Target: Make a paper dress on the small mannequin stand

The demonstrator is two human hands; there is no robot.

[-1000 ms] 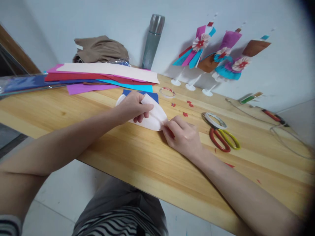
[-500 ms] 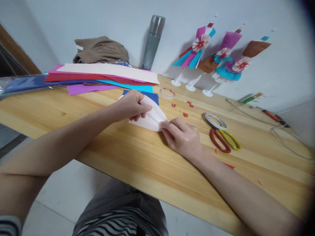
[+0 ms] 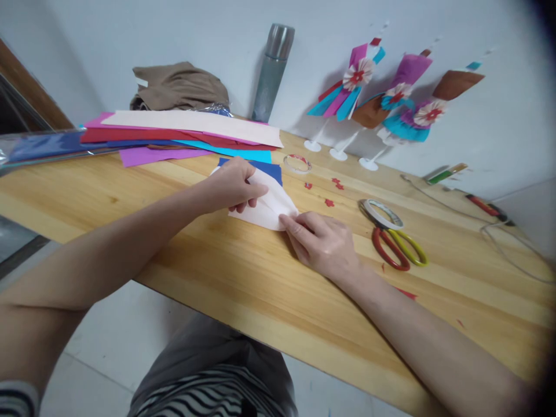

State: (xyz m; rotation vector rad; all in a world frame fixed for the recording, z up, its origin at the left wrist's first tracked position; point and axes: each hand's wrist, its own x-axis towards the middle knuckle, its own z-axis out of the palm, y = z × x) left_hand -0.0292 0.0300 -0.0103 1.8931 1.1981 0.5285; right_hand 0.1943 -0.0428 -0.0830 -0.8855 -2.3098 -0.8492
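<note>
A pale pink paper sheet [image 3: 271, 205] lies bent over on the wooden table [image 3: 260, 284], partly on top of a dark blue sheet [image 3: 271, 169]. My left hand [image 3: 232, 185] has its fingers curled round the upper edge of the pale sheet and holds it folded. My right hand [image 3: 324, 243] pinches the sheet's near right edge against the table with thumb and fingertips.
A stack of coloured paper sheets [image 3: 182, 136], a brown cloth [image 3: 180, 87] and a grey flask [image 3: 271, 72] stand at the back. Paper figures [image 3: 382, 104] lean by the wall. Scissors [image 3: 399, 246], tape rolls [image 3: 382, 211], red scraps [image 3: 329, 202] and cables [image 3: 508, 243] lie to the right.
My right hand has slid a little left along the sheet's near edge and flattened onto it. My left hand keeps its grip on the fold.
</note>
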